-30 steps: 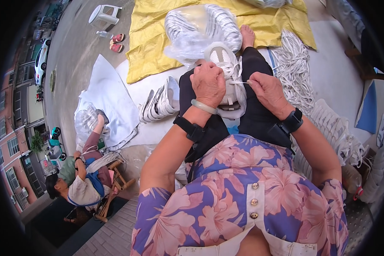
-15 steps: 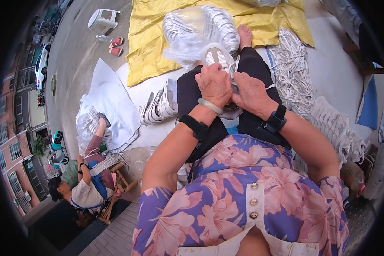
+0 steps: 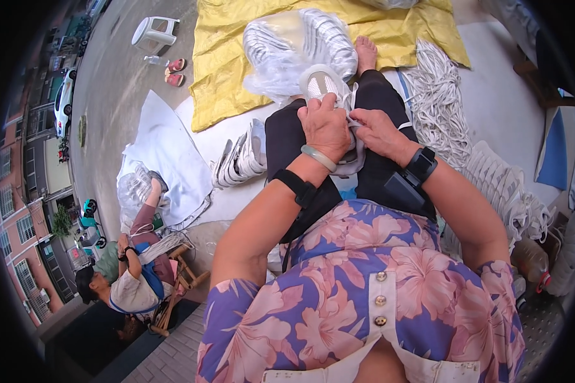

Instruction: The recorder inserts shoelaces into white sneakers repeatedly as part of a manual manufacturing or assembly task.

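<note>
A white and grey mesh shoe upper (image 3: 321, 82) lies between my thighs, its rounded toe pointing away from me. My left hand (image 3: 326, 127) is closed over its middle, with the fingers bent around the edge. Just to the right, my right hand (image 3: 382, 133) pinches a white shoelace (image 3: 349, 100) at the upper's right side. One lace end trails over my right thigh. Both hands hide the eyelets and much of the upper's rear part, which shows again below the wrists.
Ahead, a clear bag of stacked uppers (image 3: 300, 51) rests on a yellow sheet (image 3: 227, 83). More uppers (image 3: 241, 156) lie left, others (image 3: 498, 182) right, below a heap of white laces (image 3: 437, 105). A seated person (image 3: 131, 281) works at far left. A white stool (image 3: 155, 33) stands beyond.
My right hand has drawn slightly away from the left, opening a small gap, and its fingers now pinch the lace more visibly. My left hand has shifted slightly to the right.
</note>
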Action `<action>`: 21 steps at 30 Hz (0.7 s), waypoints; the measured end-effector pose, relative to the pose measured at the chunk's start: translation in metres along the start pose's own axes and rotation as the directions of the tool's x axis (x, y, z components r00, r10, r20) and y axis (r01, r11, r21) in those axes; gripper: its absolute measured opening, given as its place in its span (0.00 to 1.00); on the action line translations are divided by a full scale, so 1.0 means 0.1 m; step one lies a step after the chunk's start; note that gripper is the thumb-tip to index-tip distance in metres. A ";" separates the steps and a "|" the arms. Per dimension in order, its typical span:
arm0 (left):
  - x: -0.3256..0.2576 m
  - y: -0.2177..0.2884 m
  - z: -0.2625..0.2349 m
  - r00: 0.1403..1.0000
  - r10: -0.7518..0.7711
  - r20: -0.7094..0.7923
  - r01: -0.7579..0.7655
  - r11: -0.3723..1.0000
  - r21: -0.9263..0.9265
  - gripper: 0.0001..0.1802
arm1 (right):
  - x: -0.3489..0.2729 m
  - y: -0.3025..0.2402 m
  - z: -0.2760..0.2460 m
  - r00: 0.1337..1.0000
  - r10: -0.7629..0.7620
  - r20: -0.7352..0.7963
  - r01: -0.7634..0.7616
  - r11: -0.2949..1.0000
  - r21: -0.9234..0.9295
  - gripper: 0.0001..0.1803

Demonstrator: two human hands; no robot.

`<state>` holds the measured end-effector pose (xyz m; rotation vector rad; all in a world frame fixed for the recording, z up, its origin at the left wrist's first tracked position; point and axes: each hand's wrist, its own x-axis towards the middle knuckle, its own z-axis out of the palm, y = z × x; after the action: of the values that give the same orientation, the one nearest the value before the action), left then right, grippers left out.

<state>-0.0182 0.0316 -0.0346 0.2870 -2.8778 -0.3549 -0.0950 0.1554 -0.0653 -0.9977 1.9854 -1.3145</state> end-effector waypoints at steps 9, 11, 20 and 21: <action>-0.14 -0.05 -0.28 0.996 0.083 0.043 -0.083 0.996 -0.020 0.05 | -0.14 -0.24 0.04 0.998 0.043 -0.048 -0.052 0.978 -0.202 0.20; -0.30 -0.21 -0.51 0.991 0.112 0.078 -0.113 0.994 0.008 0.05 | -0.16 -0.23 0.03 0.998 0.038 -0.049 -0.047 0.979 -0.199 0.19; -2.47 -2.74 -1.36 0.614 -0.789 0.019 0.644 0.514 0.566 0.05 | -0.25 -0.17 0.04 0.988 -0.075 -0.137 0.042 0.972 -0.233 0.17; -2.67 -2.80 -1.35 0.597 -0.799 -0.076 0.668 0.443 0.598 0.03 | -0.25 -0.15 0.04 0.985 -0.087 -0.151 0.047 0.966 -0.255 0.17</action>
<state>0.3163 -0.2049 -0.0328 1.7734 -2.7824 0.4371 -0.0734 0.1701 -0.0519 -1.1131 2.3034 -1.2344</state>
